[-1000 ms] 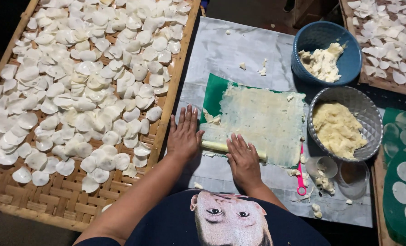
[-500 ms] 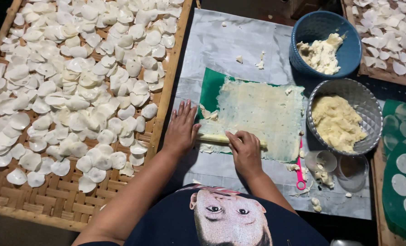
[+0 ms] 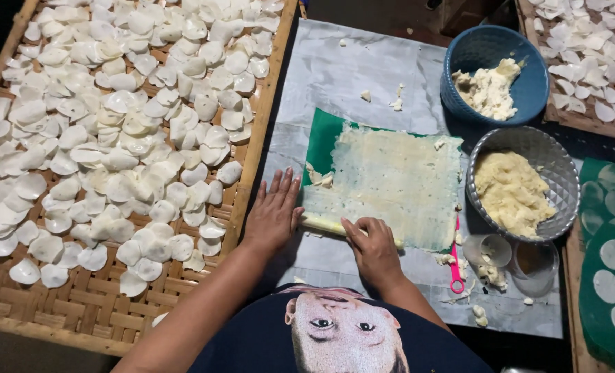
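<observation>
A thin sheet of pale dough (image 3: 390,183) lies spread over a green mat (image 3: 319,140) on a grey plastic cover (image 3: 349,76). A pale rolling stick (image 3: 328,225) rests along the sheet's near edge. My left hand (image 3: 274,211) lies flat, fingers spread, on the stick's left end, beside the mat's near left corner. My right hand (image 3: 373,250) is curled over the stick near its middle, knuckles up.
A woven bamboo tray (image 3: 17,297) at the left holds several white dough discs. A blue bowl (image 3: 521,52) and a metal colander (image 3: 549,155) with dough stand at the right. A pink tool (image 3: 456,266), two small cups and another green mat with discs (image 3: 614,276) lie nearby.
Both hands have shifted slightly toward me and to the left with the stick. My right hand has curled more tightly over it; the dough sheet looks the same.
</observation>
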